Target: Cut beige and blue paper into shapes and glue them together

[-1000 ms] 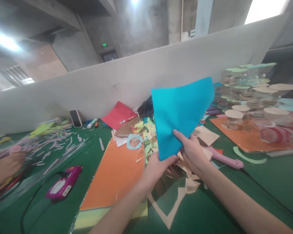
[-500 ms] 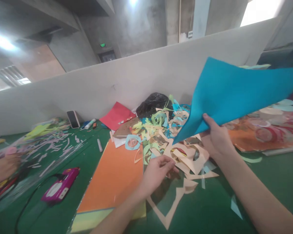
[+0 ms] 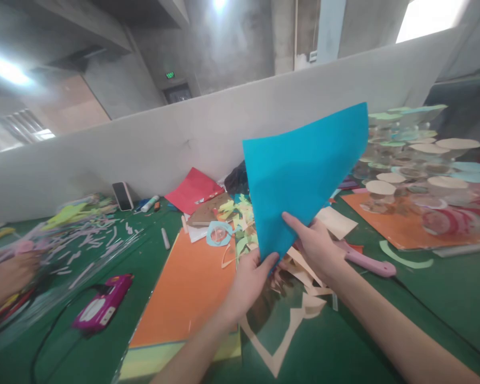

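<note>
A sheet of blue paper (image 3: 300, 176) is held up in front of me, slightly curved and tilted. My left hand (image 3: 254, 277) pinches its lower left corner between thumb and fingers. Closed on its lower edge is my right hand (image 3: 318, 242), thumb on the near face and fingers behind, out of sight. Beneath and behind the sheet lies a heap of paper scraps (image 3: 246, 218), partly covered by it. A cream paper offcut (image 3: 278, 357) rests on the green table (image 3: 364, 341) below my hands.
Orange sheets (image 3: 184, 293) lie in a stack at left, with red paper (image 3: 194, 189) behind. A pink-handled tool (image 3: 370, 264) with a cord lies at right, near cups with paper discs (image 3: 380, 188). Another person's hand (image 3: 12, 277) is at far left, near a magenta device (image 3: 104, 304).
The blue sheet has swung left and turned more upright. My left hand, empty before, now grips its corner. My right hand moved left with it, uncovering the pink-handled tool and the cups.
</note>
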`<state>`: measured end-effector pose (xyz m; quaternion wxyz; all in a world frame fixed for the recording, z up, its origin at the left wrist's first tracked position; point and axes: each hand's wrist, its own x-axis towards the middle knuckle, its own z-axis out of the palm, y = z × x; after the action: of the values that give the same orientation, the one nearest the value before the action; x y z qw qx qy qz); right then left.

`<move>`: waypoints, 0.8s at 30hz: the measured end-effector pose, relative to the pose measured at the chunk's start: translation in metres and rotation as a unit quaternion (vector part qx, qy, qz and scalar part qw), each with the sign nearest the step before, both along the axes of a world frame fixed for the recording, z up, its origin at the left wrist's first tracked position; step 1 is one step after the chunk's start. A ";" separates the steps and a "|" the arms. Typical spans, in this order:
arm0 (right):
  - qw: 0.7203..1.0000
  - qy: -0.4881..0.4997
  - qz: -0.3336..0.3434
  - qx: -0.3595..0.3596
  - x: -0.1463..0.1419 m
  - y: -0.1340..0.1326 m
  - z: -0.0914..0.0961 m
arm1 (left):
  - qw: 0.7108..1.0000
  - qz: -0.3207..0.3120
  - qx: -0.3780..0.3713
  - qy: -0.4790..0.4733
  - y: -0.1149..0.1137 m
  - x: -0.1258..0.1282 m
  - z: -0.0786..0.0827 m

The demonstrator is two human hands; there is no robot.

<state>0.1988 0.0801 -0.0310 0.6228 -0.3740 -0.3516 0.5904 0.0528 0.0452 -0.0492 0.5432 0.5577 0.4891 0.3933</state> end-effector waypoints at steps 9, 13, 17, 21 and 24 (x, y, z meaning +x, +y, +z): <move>0.950 -0.214 0.208 0.087 -0.018 -0.013 -0.008 | 0.996 0.057 0.063 -0.017 0.000 -0.006 0.012; 0.942 -0.289 0.159 0.065 -0.008 -0.007 -0.006 | 0.998 0.020 0.049 -0.032 -0.003 -0.005 0.013; 0.970 -0.204 0.131 0.033 0.008 0.002 -0.001 | 0.999 -0.009 0.030 -0.036 -0.006 -0.001 0.009; 0.994 -0.077 0.075 0.035 0.021 0.010 0.008 | 0.999 -0.035 0.019 -0.027 -0.006 0.000 0.000; 0.998 -0.027 0.026 0.043 0.035 0.016 0.016 | 0.999 -0.046 0.012 -0.018 -0.003 -0.002 -0.007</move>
<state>0.2334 0.0966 -0.0145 0.6132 -0.3536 -0.4032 0.5799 0.0510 0.0422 -0.0563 0.5626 0.5787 0.4483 0.3842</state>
